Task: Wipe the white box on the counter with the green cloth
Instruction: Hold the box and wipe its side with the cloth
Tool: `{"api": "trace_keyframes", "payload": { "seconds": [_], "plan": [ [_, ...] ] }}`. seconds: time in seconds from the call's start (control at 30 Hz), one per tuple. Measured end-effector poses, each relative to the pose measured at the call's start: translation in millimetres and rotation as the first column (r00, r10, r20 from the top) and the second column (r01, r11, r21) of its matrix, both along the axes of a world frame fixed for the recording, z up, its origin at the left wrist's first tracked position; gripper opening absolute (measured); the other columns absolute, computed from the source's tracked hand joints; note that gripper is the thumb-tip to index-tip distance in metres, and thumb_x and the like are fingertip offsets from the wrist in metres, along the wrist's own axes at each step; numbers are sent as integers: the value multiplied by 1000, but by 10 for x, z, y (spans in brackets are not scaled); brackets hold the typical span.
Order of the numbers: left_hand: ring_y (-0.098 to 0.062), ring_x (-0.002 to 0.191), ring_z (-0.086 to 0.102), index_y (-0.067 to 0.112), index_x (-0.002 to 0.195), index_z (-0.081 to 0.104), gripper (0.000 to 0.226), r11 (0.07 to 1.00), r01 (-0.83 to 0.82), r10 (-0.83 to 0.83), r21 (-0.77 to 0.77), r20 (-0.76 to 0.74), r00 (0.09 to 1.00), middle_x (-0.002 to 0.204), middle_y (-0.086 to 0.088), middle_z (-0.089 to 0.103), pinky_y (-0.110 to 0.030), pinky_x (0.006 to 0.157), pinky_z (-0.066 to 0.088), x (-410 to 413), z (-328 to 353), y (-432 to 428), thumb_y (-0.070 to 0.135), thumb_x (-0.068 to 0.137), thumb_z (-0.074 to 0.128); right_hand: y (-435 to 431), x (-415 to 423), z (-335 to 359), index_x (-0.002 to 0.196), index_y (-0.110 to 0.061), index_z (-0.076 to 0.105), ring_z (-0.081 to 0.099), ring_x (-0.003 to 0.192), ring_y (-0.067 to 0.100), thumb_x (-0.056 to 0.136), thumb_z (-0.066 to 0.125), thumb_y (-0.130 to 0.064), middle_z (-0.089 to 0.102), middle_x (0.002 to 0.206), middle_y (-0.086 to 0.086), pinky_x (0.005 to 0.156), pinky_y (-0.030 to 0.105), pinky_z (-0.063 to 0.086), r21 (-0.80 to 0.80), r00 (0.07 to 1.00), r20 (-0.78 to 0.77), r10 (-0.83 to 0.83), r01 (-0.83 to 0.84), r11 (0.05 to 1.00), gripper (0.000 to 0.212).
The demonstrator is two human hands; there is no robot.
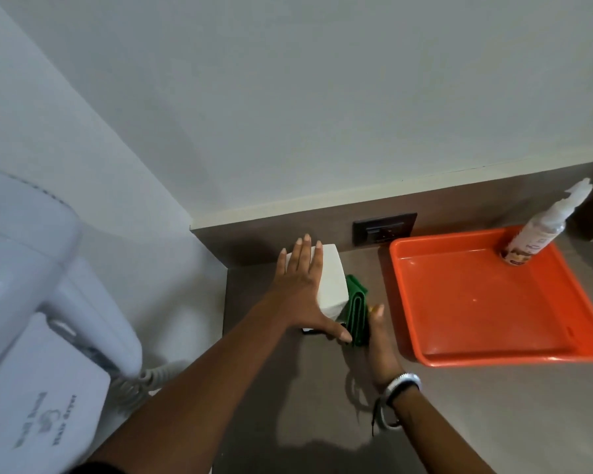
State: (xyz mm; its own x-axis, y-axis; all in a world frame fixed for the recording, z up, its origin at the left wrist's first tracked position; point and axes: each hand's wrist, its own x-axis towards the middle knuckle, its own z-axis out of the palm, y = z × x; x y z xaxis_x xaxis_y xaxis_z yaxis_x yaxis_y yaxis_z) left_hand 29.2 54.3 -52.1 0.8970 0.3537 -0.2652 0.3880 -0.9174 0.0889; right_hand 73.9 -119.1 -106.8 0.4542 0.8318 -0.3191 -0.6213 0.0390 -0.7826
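A white box [332, 285] stands on the brown counter [459, 422] in the corner by the wall. My left hand [298, 285] lies flat on top of the box, fingers spread and thumb reaching down its near side. A folded green cloth [356, 313] is pressed against the box's right side. My right hand [379, 340] grips the cloth from the right; its fingers are mostly hidden behind the cloth. A small dark object shows at the box's near base, partly covered by my thumb.
An orange tray [486, 357] sits on the counter right of the box, with a white spray bottle [541, 227] in its far corner. A dark wall socket [384, 229] is behind the box. A white wall hair dryer [31, 302] hangs at left.
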Motion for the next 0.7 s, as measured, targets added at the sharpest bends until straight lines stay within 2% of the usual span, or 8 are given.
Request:
{"api": "trace_keyframes", "payload": {
  "seconds": [0.17, 0.3, 0.4, 0.47, 0.53, 0.57, 0.63, 0.7],
  "plan": [
    [-31, 143, -29, 19, 147, -28, 159, 999, 11, -10, 36, -27, 1000, 158, -15, -30, -51, 110, -22, 6, -8, -7, 108, 29, 32, 518, 557, 299, 111, -36, 74, 68, 110, 6, 89, 21, -74, 71, 123, -9, 90, 28, 55, -6, 995, -100, 29, -30, 1000, 69],
    [-32, 143, -30, 21, 148, -26, 160, 999, 24, -22, 47, -31, 999, 157, -15, -31, -53, 110, -20, 1, -20, 7, 106, 30, 40, 362, 361, 98, 144, -26, 46, 47, 137, 25, 80, 43, -77, 49, 150, 7, 113, 47, 36, 9, 993, -116, -16, 17, 1000, 82],
    [-30, 141, -33, 22, 148, -26, 163, 999, 24, -23, 24, -33, 999, 157, -14, -32, -53, 112, -18, -4, -9, 7, 103, 28, 48, 89, 27, -21, 150, -17, 33, 42, 139, 32, 84, 53, -66, 45, 152, 15, 111, 49, 37, 130, 996, -23, -83, 86, 988, 85],
    [-31, 142, -33, 23, 148, -26, 164, 1000, 20, -19, 16, -46, 999, 157, -15, -32, -52, 111, -18, -1, 15, -2, 100, 28, 54, 0, -67, -15, 149, -17, 33, 47, 133, 34, 80, 62, -57, 50, 146, 17, 106, 44, 43, 21, 989, 63, -134, 133, 991, 85],
    [-34, 143, -29, 21, 148, -26, 164, 999, 27, -25, 29, -73, 997, 157, -17, -30, -52, 112, -17, 14, 55, -13, 95, 32, 64, -52, -55, 12, 136, -18, 47, 60, 113, 31, 72, 67, -53, 66, 122, 10, 85, 24, 54, -158, 961, 261, -91, 136, 978, 76],
    [-35, 143, -28, 20, 147, -27, 164, 999, 36, -33, 37, -88, 996, 157, -18, -30, -52, 112, -17, 24, 77, -10, 91, 35, 69, -88, -24, 16, 128, -17, 52, 63, 103, 29, 73, 71, -48, 69, 111, 7, 75, 22, 55, -229, 928, 370, -52, 145, 963, 66],
    [-36, 142, -29, 19, 146, -30, 165, 998, 56, -50, 41, -133, 990, 156, -19, -31, -52, 112, -17, 40, 119, 8, 86, 38, 75, -142, 72, 60, 126, -10, 56, 66, 97, 29, 87, 72, -22, 70, 108, 10, 76, 27, 55, -296, 872, 490, -14, 181, 938, 44],
    [-35, 143, -29, 17, 146, -30, 163, 998, 62, -57, 21, -186, 981, 157, -20, -29, -52, 113, -16, 64, 162, 40, 79, 44, 80, -187, 153, 141, 121, -5, 60, 66, 93, 24, 92, 57, 7, 71, 107, 12, 75, 16, 53, -289, 886, 455, -92, 245, 925, 31]
  ]
}}
